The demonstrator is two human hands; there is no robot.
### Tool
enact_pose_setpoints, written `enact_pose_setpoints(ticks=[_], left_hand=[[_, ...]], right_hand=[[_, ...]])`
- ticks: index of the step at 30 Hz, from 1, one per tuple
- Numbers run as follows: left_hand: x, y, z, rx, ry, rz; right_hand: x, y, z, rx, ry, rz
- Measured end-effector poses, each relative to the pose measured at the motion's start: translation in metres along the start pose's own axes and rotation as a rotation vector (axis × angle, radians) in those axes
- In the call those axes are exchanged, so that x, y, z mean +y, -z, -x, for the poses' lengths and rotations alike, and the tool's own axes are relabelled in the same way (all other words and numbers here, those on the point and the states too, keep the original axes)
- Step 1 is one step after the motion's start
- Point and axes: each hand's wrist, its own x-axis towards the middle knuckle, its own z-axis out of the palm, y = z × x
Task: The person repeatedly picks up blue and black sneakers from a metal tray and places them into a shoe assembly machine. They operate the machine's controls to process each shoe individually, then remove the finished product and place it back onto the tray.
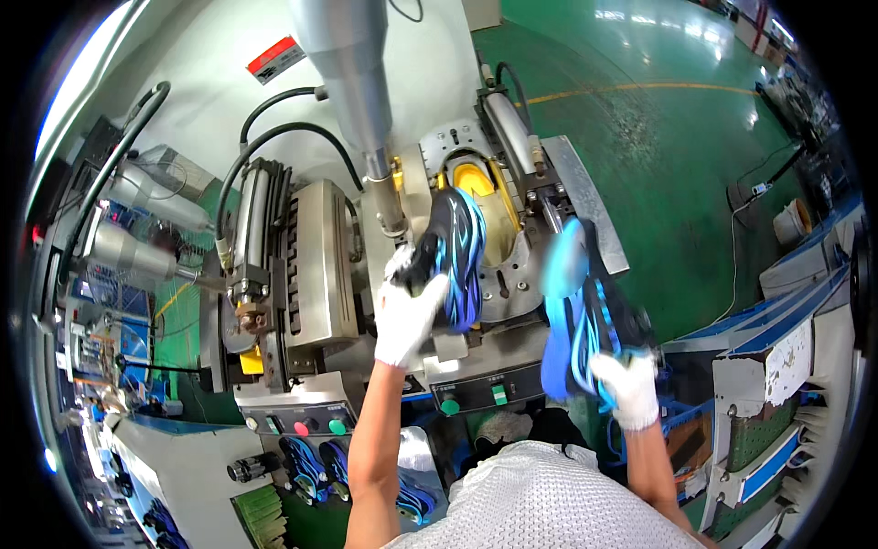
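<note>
My left hand (407,316), in a white glove, is closed round a black and blue sneaker (465,261). That shoe is tilted over the front of a machine, partly covering a yellow-lined mould (498,215) in a metal frame. To the right, my white-gloved right hand (629,389) grips the near end of another sneaker (581,311), also black and blue. This second shoe is held up at the machine's right front side, its far end blurred. Above the left shoe hangs a thick metal press cylinder (343,64) with a narrower rod.
A grey metal block (322,265) stands left of the mould, with black hoses over it. Buttoned control panels (480,401) run along the machine's front. More blue-black shoes (306,467) lie at lower left. A white and blue rack (768,375) stands on the right.
</note>
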Motion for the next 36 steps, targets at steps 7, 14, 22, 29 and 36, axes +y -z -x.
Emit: enact_pose_setpoints(ticks=[7,14,22,29,36], left_hand=[[-0.046,0.110,0.234,-0.131,0.371,0.006],[-0.145,0.103,0.380,0.260,0.987,-0.210],[-0.306,0.025,0.424,0.776,0.908,-0.181],[-0.307,0.030,0.441,0.835,0.833,0.085],[-0.242,0.083,0.513,0.901,0.322,0.067]], right_hand=[[-0.005,-0.176,-0.282,-0.319,-0.266,0.125],[0.107,-0.222,-0.319,-0.236,0.074,0.701],[0.107,-0.214,-0.340,-0.102,-0.013,0.865],[0.011,-0.273,0.035,-0.468,0.797,0.725],[0.038,-0.307,0.118,-0.720,0.652,1.326]])
